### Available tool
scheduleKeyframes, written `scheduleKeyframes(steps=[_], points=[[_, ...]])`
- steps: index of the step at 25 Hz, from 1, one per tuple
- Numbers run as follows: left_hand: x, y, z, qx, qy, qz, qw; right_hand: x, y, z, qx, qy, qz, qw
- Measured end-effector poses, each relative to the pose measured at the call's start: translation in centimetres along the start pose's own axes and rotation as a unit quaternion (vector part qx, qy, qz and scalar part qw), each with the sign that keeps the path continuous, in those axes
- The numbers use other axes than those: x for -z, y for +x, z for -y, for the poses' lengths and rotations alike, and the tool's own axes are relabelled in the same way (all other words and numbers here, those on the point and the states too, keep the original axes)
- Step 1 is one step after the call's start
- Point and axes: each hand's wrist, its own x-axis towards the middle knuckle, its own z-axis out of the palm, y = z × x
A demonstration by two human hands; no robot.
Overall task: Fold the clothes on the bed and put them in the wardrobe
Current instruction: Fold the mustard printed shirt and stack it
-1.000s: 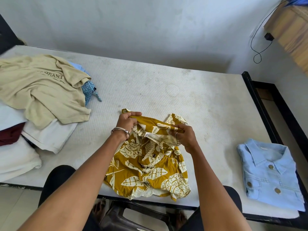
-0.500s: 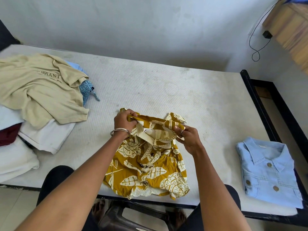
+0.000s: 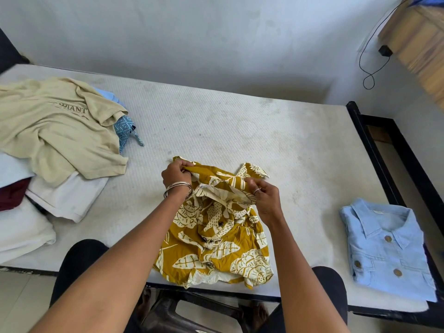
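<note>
Fingers of our left hand [image 3: 176, 175] and right hand [image 3: 265, 197] pinch the yellow shirt [image 3: 216, 236] by its top, near the bed's [image 3: 240, 131] front edge. If we tug unevenly, it may bunch or slide off.

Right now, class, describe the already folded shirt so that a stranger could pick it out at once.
Start at the white mattress and go to its near right corner, beside the black bed frame. There lies the folded light blue shirt, collar up, with round brown buttons. Unlike the mustard leaf-print shirt in the hands, it is plain and neatly squared.
</note>
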Motion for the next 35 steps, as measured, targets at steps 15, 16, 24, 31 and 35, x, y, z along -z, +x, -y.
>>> scheduleKeyframes(steps=[15, 16, 24, 31, 35], points=[[1.9, -1.3, 0.8, -0.031, -0.137, 0.349, 0.927, 1.4, -1.1, -0.3, -0.014, -0.144, 0.163, 0.976], [1.8, -1.4, 1.5, -0.054, -0.051, 0.388, 0.919, 1.3, -1.4, -0.7, -0.026, -0.180, 0.172, 0.968], [1.8, -1.6, 5.9, -0.184, 0.563, 0.536, 0.602, 1.9, -1.6, -1.4, -0.099, -0.428, 0.338, 0.833], [2.4, -0.2, -0.7, -0.204, 0.433, 0.100, 0.873, 0.0, 1.0, 3.9, 0.063, -0.721, 0.155, 0.673], [5.3, 4.6, -10.6, -0.115, 0.140, -0.092, 0.979, -0.8, 3.3, 13.4, 0.195, -0.549, -0.168, 0.795]])
